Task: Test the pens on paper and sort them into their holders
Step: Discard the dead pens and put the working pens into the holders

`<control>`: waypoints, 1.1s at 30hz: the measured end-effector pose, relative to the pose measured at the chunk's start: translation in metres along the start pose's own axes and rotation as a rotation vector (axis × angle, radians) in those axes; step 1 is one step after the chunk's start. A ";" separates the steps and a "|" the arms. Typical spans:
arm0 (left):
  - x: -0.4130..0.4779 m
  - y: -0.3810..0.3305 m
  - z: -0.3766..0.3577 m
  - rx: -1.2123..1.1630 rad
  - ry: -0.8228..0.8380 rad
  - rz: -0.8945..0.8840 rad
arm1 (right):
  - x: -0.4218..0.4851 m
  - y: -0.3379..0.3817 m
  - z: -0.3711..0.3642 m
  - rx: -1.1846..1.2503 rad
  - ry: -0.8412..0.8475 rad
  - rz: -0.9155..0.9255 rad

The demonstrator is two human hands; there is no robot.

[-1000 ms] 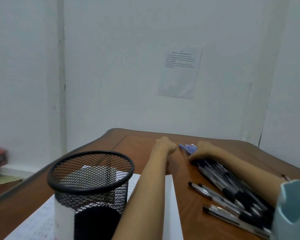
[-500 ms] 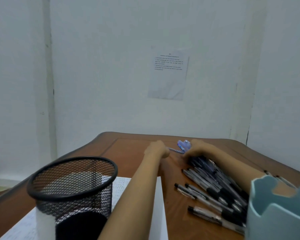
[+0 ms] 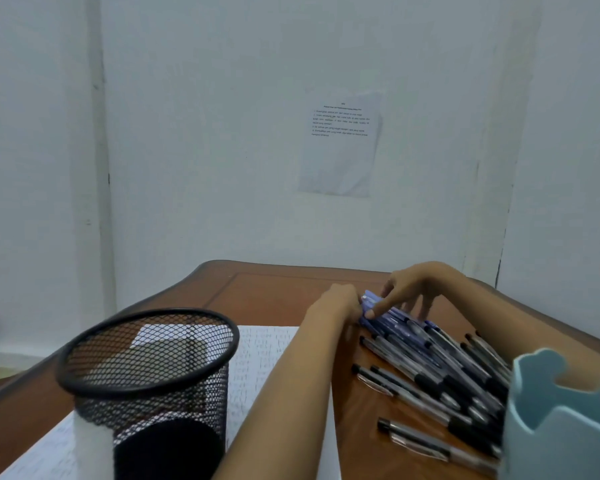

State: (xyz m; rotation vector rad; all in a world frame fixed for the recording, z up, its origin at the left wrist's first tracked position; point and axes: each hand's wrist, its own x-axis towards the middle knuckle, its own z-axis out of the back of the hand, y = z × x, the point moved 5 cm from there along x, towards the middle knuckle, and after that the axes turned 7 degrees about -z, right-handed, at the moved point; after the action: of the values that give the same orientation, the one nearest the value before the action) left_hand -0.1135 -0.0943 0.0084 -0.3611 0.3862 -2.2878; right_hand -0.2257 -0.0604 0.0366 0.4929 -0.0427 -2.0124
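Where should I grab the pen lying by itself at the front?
Probably pinch the lone pen at mid-barrel, coming from above, fingers across its width. It lies flat on the table, apart from the pile, with bare wood on both sides.

Left holder on the paper, pens on the table right of it, right holder before them.

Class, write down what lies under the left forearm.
The paper, covered in handwriting, lies on the table under the left forearm. The forearm hides a strip of the sheet, so what is written there cannot be seen.
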 end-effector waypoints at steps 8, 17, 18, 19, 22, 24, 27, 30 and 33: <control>0.001 0.007 0.011 -0.048 -0.174 0.001 | -0.003 0.018 -0.013 -0.162 -0.132 -0.004; 0.001 0.009 0.010 -0.082 -0.174 -0.013 | 0.006 0.006 0.001 0.070 -0.155 0.042; 0.002 0.010 0.009 -0.081 -0.175 -0.009 | 0.005 0.004 0.003 0.051 -0.133 0.026; 0.002 0.010 0.010 -0.080 -0.179 -0.004 | 0.002 0.001 0.005 0.009 -0.104 0.001; 0.002 0.011 0.011 -0.058 -0.178 0.012 | -0.009 -0.010 0.023 -0.097 -0.069 -0.006; 0.003 0.013 0.011 -0.057 -0.155 0.021 | -0.013 -0.027 0.039 -0.108 -0.079 -0.054; 0.003 0.015 0.010 -0.064 -0.123 0.044 | -0.011 -0.053 0.038 -0.215 0.037 -0.212; 0.003 0.014 0.007 -0.103 -0.099 0.046 | -0.008 -0.061 0.027 -0.284 0.086 -0.271; 0.003 0.009 0.005 -0.153 -0.094 0.013 | 0.001 -0.059 0.024 -0.175 0.048 -0.217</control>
State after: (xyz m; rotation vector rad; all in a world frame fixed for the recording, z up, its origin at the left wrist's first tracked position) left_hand -0.1078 -0.1032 0.0097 -0.5394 0.5160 -2.2252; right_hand -0.2847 -0.0375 0.0437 0.4492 0.2240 -2.1910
